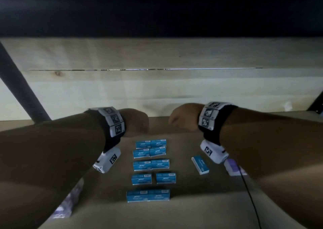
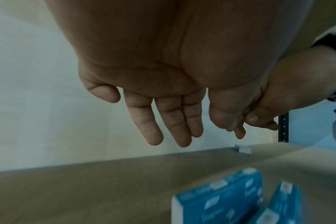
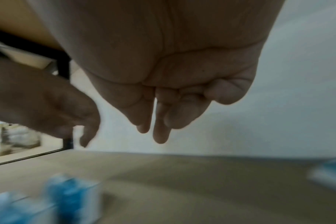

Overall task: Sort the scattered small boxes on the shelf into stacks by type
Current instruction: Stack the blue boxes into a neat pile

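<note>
Several blue staple boxes (image 1: 150, 164) lie in paired rows down the middle of the brown shelf board (image 1: 192, 202). One more blue box (image 1: 200, 165) lies apart at the right, turned at an angle. My left hand (image 1: 135, 122) and right hand (image 1: 183, 118) hover side by side above the far end of the rows, close to the back wall. The wrist views show the left hand's fingers (image 2: 169, 121) and the right hand's fingers (image 3: 159, 118) hanging down, relaxed and empty, above the shelf. The blue boxes (image 2: 230, 200) appear below the left hand.
A pale wooden back wall (image 1: 157, 89) closes the shelf behind the hands. A dark diagonal brace (image 1: 22, 89) runs at the left. Purple-white packets lie at the front left (image 1: 68, 204) and right (image 1: 232, 167). A black cable (image 1: 251, 200) trails over the shelf at the right.
</note>
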